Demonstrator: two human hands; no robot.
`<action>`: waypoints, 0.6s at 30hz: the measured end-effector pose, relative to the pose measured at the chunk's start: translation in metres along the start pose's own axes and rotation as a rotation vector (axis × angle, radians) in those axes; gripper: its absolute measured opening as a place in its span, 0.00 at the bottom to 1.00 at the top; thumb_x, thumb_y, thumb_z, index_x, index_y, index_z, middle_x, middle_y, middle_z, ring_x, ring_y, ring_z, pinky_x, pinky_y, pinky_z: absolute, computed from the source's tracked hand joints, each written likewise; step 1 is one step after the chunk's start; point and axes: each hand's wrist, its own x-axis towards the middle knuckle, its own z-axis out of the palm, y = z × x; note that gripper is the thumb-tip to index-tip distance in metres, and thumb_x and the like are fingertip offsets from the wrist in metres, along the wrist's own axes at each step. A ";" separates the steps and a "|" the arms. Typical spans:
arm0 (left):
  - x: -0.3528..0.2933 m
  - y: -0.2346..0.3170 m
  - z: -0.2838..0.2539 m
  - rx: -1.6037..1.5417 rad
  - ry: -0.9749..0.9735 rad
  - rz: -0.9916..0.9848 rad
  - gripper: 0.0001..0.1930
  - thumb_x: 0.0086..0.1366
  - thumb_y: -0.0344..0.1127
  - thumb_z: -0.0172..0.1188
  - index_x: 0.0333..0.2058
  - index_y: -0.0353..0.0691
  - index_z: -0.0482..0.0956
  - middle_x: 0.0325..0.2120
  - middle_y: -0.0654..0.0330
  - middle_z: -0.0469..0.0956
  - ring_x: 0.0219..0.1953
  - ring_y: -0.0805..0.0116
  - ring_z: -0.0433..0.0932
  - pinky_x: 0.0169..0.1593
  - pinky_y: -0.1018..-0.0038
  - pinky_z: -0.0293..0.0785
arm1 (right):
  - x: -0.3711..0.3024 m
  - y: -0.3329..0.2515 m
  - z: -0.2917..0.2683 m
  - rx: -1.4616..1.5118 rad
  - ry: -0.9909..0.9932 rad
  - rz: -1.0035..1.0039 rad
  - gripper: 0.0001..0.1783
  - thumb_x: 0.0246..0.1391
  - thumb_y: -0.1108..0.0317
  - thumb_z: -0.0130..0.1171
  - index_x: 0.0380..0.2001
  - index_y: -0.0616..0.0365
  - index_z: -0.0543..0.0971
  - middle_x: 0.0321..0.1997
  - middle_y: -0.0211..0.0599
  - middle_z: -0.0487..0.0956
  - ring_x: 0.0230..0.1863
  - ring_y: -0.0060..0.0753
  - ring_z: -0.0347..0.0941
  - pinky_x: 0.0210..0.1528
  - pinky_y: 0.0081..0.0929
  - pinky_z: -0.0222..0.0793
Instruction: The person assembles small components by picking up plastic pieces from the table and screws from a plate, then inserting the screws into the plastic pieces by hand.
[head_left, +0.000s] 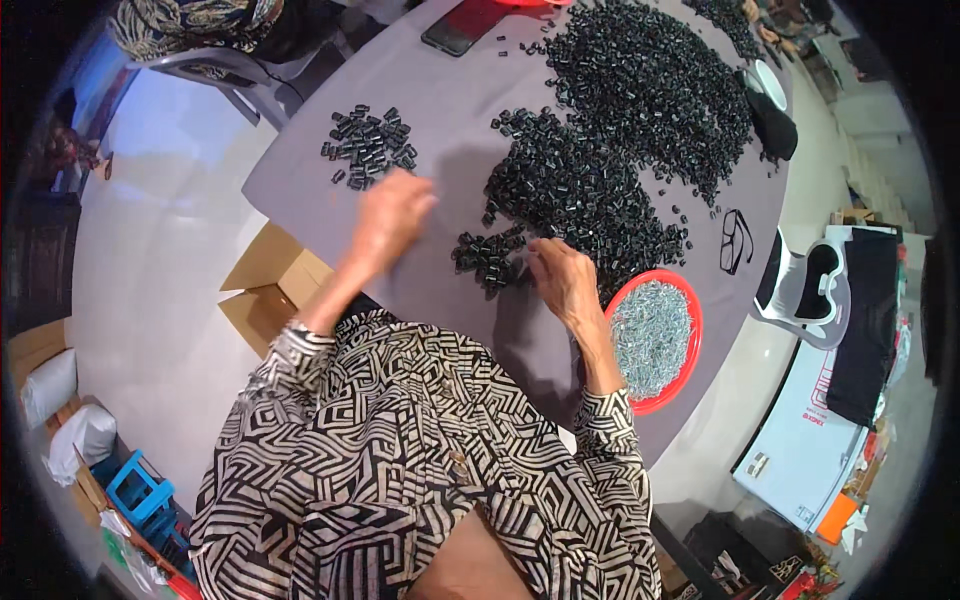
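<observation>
My left hand [393, 222] is over the grey tablecloth, just below a loose group of small black plastic pieces [368, 145]. Motion smears its fingers, so whether they hold anything cannot be made out. Farther right, my right hand [563, 280] has its fingers bent together beside a small cluster of the same black pieces [487, 258]. Whatever may be between those fingertips is too small to name. A large heap of black pieces [640, 110] spreads beyond this hand. Close to my right wrist, a red round tray [697, 345] holds many thin silvery metal pins [648, 338].
Eyeglasses [736, 241] lie near the table's right edge, and a dark phone [462, 28] at the far edge. An open cardboard box [270, 285] is beside the table at my left. A white chair [810, 290] and a white chest freezer [800, 430] are at the right.
</observation>
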 end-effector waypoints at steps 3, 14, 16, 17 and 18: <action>0.003 0.017 0.041 -0.027 -0.110 0.147 0.09 0.50 0.29 0.58 0.33 0.38 0.75 0.27 0.55 0.73 0.32 0.57 0.73 0.37 0.67 0.70 | -0.005 0.002 0.000 -0.054 -0.002 0.037 0.08 0.43 0.77 0.55 0.31 0.62 0.75 0.27 0.45 0.75 0.27 0.46 0.74 0.29 0.32 0.69; 0.012 0.021 0.065 0.103 -0.263 0.190 0.10 0.49 0.28 0.56 0.33 0.38 0.72 0.26 0.55 0.68 0.33 0.55 0.70 0.36 0.65 0.68 | -0.041 0.007 -0.025 0.016 0.106 0.228 0.07 0.42 0.78 0.48 0.27 0.62 0.75 0.24 0.47 0.74 0.26 0.50 0.72 0.29 0.36 0.67; 0.011 0.019 0.064 0.073 -0.222 0.201 0.11 0.48 0.27 0.55 0.33 0.38 0.72 0.26 0.54 0.68 0.32 0.54 0.70 0.36 0.65 0.69 | -0.042 0.007 -0.034 0.005 0.137 0.307 0.06 0.42 0.79 0.49 0.26 0.64 0.75 0.23 0.48 0.74 0.26 0.48 0.73 0.30 0.35 0.67; 0.011 0.020 0.063 0.069 -0.224 0.204 0.11 0.48 0.27 0.55 0.33 0.38 0.72 0.26 0.54 0.68 0.32 0.54 0.70 0.36 0.65 0.69 | -0.042 0.009 -0.038 0.044 0.162 0.370 0.06 0.42 0.79 0.50 0.26 0.65 0.75 0.24 0.49 0.75 0.27 0.45 0.74 0.30 0.34 0.68; 0.011 0.021 0.061 0.057 -0.217 0.168 0.10 0.47 0.26 0.54 0.32 0.38 0.71 0.26 0.54 0.68 0.32 0.54 0.70 0.35 0.64 0.69 | -0.043 0.014 -0.041 0.019 0.157 0.410 0.07 0.43 0.78 0.51 0.28 0.65 0.75 0.23 0.47 0.75 0.25 0.39 0.73 0.29 0.30 0.67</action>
